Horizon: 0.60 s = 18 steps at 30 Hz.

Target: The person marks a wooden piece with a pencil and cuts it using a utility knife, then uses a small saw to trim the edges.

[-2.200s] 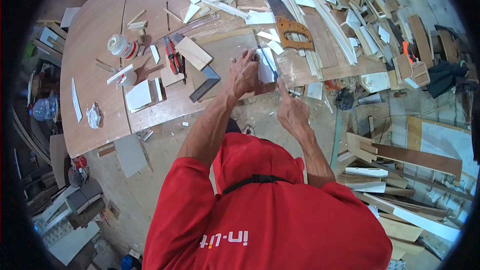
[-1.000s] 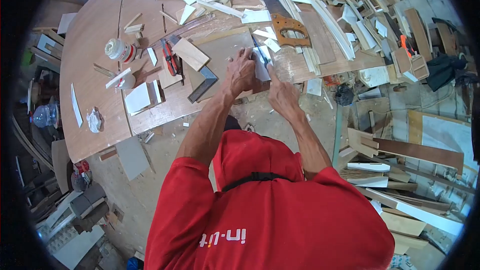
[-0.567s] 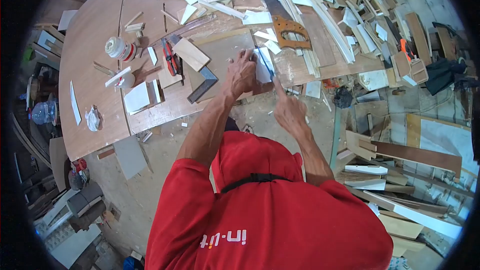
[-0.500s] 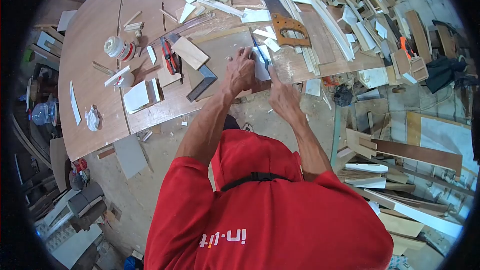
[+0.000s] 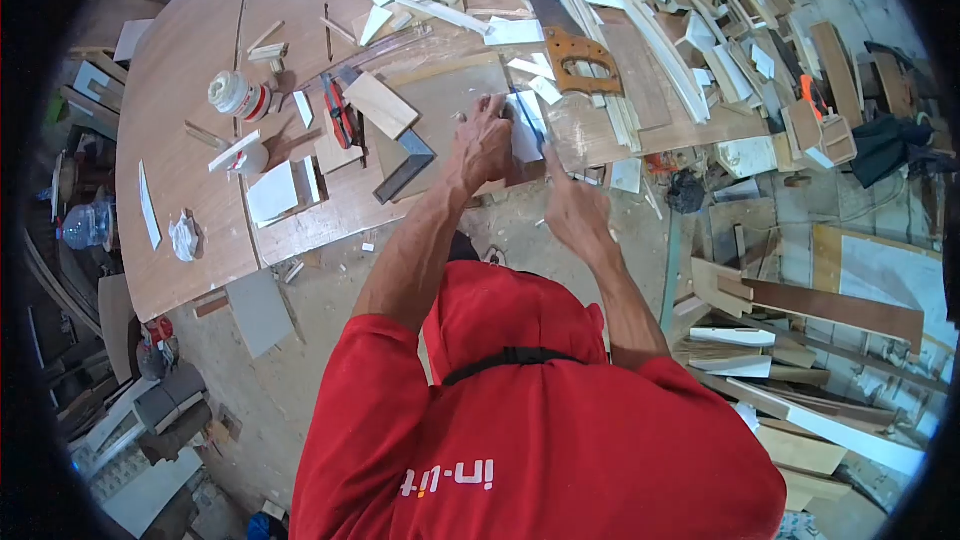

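My left hand (image 5: 484, 140) presses down with bent fingers at the left edge of a small white-faced board piece (image 5: 524, 130), which lies near the front edge of the workbench. My right hand (image 5: 578, 210) is closed around the near end of a long, thin blue tool (image 5: 532, 120). Seen from above, the tool runs lengthwise over the right part of the white piece; its exact kind is hard to make out. To the left lies an L-shaped try square (image 5: 406, 170) beside a wooden block (image 5: 380, 107). A handsaw with a wooden handle (image 5: 582, 62) rests beyond my right hand.
On the workbench (image 5: 185, 70) stand a white jar (image 5: 238, 97) and a smaller container (image 5: 250, 158). A red and black tool (image 5: 339, 112) lies near them. Offcuts and long strips (image 5: 640, 30) cover the back; wood scraps (image 5: 720, 50) are heaped at the right.
My right hand has drawn the thin blue tool back toward my body and slightly right, along its length. My left hand and the white piece stay almost in place.
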Available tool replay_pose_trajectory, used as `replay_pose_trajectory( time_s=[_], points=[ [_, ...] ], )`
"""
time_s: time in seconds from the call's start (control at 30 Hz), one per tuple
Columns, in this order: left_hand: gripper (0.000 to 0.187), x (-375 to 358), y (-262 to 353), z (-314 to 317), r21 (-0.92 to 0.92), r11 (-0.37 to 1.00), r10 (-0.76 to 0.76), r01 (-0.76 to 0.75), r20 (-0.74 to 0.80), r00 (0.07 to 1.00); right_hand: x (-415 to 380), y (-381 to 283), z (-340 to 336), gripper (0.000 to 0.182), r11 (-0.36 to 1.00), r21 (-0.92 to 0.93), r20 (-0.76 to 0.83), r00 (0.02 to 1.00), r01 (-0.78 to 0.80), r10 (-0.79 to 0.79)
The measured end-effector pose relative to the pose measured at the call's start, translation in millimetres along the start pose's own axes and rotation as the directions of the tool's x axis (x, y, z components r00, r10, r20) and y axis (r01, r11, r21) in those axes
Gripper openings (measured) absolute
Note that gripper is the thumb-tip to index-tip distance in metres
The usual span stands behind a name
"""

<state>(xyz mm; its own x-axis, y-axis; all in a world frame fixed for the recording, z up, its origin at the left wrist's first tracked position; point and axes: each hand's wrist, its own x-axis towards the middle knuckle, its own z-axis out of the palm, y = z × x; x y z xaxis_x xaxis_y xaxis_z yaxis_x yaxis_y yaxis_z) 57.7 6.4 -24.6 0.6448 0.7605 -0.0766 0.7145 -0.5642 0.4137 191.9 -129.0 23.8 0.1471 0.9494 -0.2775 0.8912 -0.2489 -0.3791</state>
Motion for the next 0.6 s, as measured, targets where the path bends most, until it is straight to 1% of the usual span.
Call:
replay_pose_trajectory(
  time_s=[0.03,0.07,0.13,0.2,0.23,0.3,0.4,0.43,0.47,0.5,0.53,0.6],
  points=[
    [0.060,3,0,2,0.017,1.000,0.018,-0.017,-0.041,0.999,20,-1,2,0.062,0.999,0.007,-0.062,0.997,0.048,-0.048],
    [0.060,0,0,4,0.023,0.999,0.023,-0.023,-0.032,0.999,28,-2,5,0.061,0.996,0.018,-0.124,0.988,0.092,-0.089],
    [0.063,5,-2,4,0.014,1.000,0.026,-0.025,-0.055,0.998,13,-3,1,0.060,0.997,0.018,-0.127,0.989,0.072,-0.069],
    [0.064,6,-4,3,-0.003,1.000,0.018,-0.019,-0.086,0.996,-6,-1,-6,0.061,0.999,0.012,-0.024,0.999,0.041,-0.040],
    [0.064,4,-3,2,0.002,1.000,0.009,-0.009,-0.053,0.999,0,-1,0,0.061,0.999,0.015,-0.014,0.999,0.034,-0.034],
    [0.065,3,2,4,0.005,1.000,0.008,-0.008,-0.023,1.000,21,0,7,0.065,0.994,-0.023,-0.113,0.988,0.103,-0.105],
    [0.065,5,3,-6,0.028,1.000,0.006,-0.006,0.003,1.000,10,4,1,0.067,0.995,-0.030,-0.095,0.990,0.097,-0.100],
    [0.058,4,7,-11,0.029,1.000,-0.003,0.003,-0.002,1.000,8,2,-3,0.067,0.994,-0.037,-0.097,0.990,0.103,-0.106],
    [0.051,1,9,-12,0.028,0.999,-0.019,0.019,-0.002,1.000,5,1,-7,0.068,0.997,-0.038,-0.078,0.994,0.074,-0.077],
    [0.051,-1,8,-8,0.020,1.000,-0.024,0.024,0.009,1.000,-3,1,-7,0.068,0.999,-0.032,-0.050,0.998,0.033,-0.035],
    [0.052,4,4,-5,0.044,0.999,-0.007,0.007,0.014,1.000,4,4,0,0.068,0.999,-0.034,-0.047,0.998,0.032,-0.034],
    [0.053,4,-1,1,0.081,0.996,0.017,-0.019,0.027,0.999,24,5,14,0.068,0.993,0.032,-0.138,0.984,0.115,-0.109]
  ],
)
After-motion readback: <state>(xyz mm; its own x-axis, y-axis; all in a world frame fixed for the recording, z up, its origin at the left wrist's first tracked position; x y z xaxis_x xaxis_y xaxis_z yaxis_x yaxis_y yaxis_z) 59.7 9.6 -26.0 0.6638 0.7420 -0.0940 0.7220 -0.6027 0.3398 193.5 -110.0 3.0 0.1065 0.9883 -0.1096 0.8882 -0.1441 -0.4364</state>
